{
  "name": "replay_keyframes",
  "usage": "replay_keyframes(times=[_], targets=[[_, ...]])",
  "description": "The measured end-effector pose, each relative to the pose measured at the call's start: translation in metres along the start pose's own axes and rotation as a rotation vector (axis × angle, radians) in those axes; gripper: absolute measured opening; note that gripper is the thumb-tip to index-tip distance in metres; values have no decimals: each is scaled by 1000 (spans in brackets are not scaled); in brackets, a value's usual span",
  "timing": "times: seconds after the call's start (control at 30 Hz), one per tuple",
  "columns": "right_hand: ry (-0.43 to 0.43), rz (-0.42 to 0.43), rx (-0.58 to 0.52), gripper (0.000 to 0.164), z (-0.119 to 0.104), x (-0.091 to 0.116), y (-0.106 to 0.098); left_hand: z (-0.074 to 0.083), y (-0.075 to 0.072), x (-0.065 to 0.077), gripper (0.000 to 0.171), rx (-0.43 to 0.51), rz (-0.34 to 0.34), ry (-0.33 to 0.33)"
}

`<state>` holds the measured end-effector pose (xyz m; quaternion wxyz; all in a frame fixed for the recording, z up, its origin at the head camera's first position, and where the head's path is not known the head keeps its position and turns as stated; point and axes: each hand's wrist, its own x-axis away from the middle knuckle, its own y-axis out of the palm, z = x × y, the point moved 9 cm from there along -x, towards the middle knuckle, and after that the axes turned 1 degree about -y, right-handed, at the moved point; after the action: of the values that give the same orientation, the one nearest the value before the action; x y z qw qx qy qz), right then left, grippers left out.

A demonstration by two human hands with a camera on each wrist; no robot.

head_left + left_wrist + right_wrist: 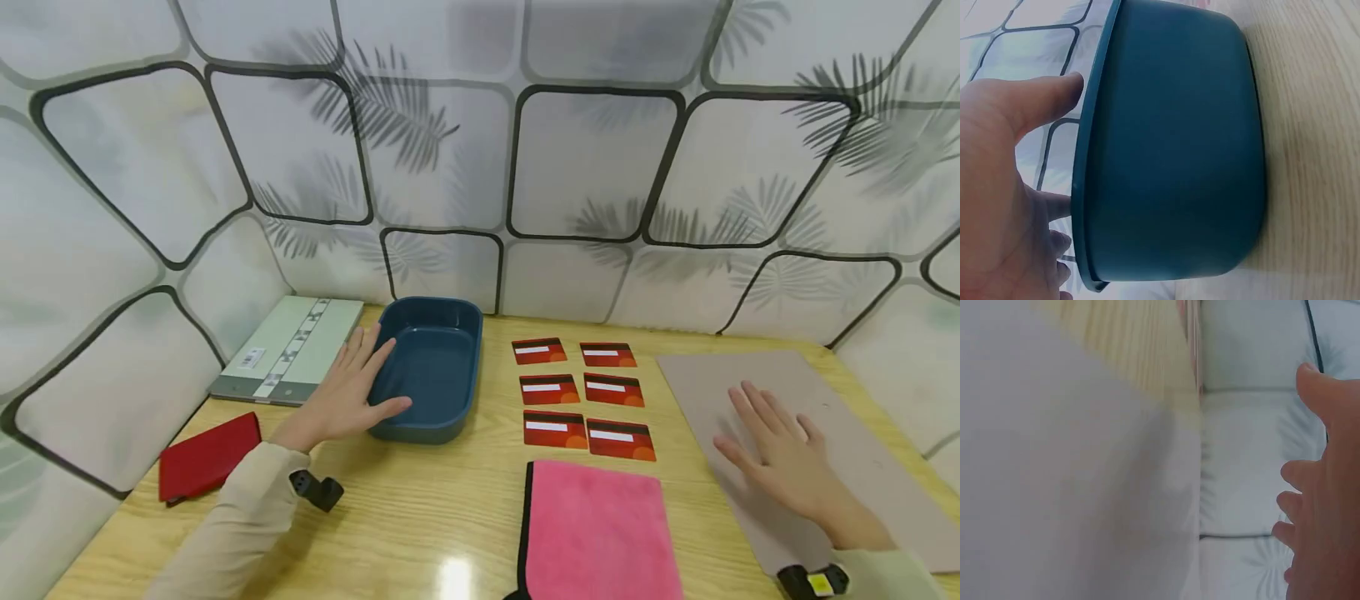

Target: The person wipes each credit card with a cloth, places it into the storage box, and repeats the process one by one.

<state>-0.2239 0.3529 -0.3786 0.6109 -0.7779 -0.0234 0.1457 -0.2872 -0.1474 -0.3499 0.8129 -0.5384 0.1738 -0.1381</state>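
Six red cards [555,429] sit in pairs between the blue tray [435,375] and the grey board [862,450], pink cloth [600,529] nearer; a flat green box [285,350] flanks the tray. Left hand [337,404] spreads its fingers at the tray's rim; right hand [791,462], fingers apart, hovers above the board.

Dark blue open-topped tub [435,375], rounded corners, standing upright, grey-beige sheet [716,396] lying flat rightward

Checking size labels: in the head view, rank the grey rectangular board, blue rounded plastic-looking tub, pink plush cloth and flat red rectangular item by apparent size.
1. Board
2. Cloth, cut off by the frame
3. Tub
4. Red item
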Motion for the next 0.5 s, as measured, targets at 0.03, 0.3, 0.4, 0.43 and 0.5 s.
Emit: replay_keyframes(times=[0.03, 0.3, 0.4, 0.43, 0.5], targets=[[-12, 6, 0, 78, -5, 1, 0, 0, 0, 0, 94, 0, 0, -3], [-215, 104, 9, 81, -68, 6, -5, 7, -4, -5, 90, 19, 21, -9], [-284, 124, -6, 81, -92, 8, -8, 15, -6, -7, 90, 21, 35, 32], [-297, 123, -9, 81, -98, 9, -8, 18, -6, -8, 90, 18, 38, 49], [-318, 117, -15, 82, -108, 11, -8, 25, -5, -10, 91, 21, 45, 86]])
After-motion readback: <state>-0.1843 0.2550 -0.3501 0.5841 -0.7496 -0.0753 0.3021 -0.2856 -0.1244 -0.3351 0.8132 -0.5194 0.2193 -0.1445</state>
